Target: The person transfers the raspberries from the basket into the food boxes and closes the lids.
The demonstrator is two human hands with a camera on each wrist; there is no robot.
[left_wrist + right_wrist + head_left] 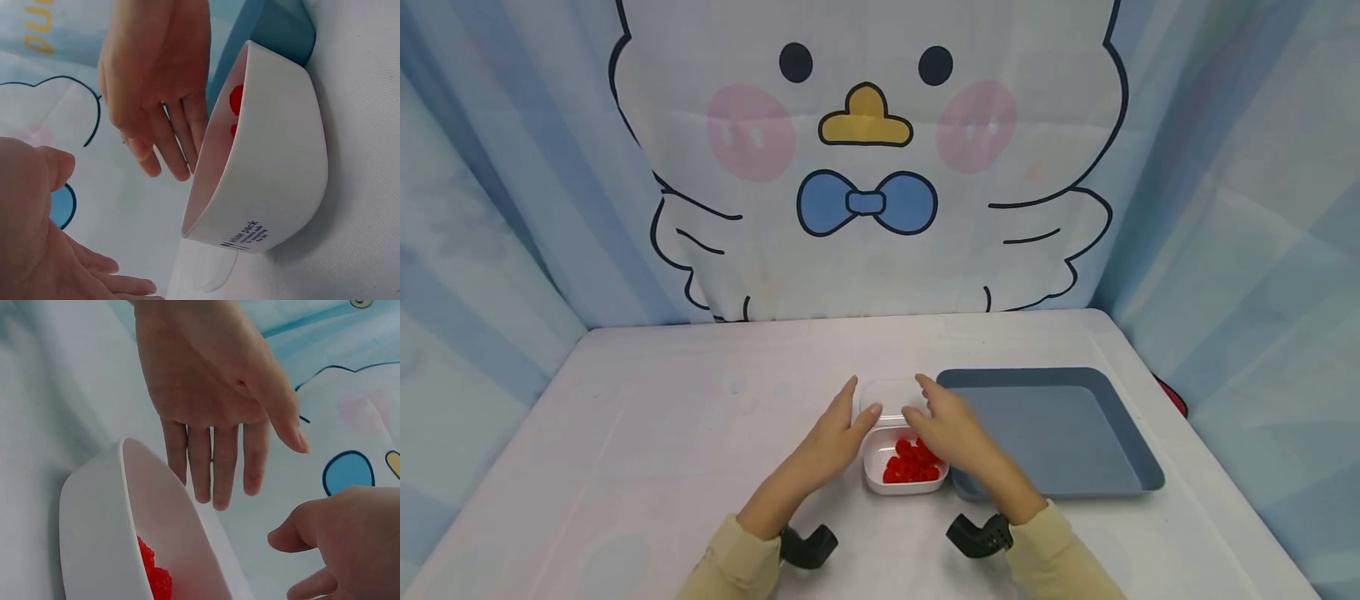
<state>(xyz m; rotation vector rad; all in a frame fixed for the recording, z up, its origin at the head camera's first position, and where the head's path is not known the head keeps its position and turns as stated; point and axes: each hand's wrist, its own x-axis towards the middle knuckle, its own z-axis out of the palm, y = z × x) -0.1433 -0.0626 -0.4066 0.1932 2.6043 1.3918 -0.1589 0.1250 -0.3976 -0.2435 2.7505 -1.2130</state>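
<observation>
Both hands hover over the far side of a small white plastic box point(895, 489), fingers spread and pointing away. The left hand point(829, 446) is at the box's left, the right hand point(953, 425) over its right edge; neither holds anything. Bumpy red pieces that look like raspberries point(912, 462) lie in the box, also seen as a red piece point(161, 582) in the right wrist view. Between the fingers, just behind the box, a clear lid point(889, 396) lies on the table. Dark printing point(245, 234) marks the box wall in the left wrist view.
A blue-grey tray point(1045, 433) lies right of the box, its left edge close to it. A white cloth covers the table point(662, 450). Printed curtains point(865, 275) stand behind and at both sides. Each wrist wears a black camera mount point(808, 547).
</observation>
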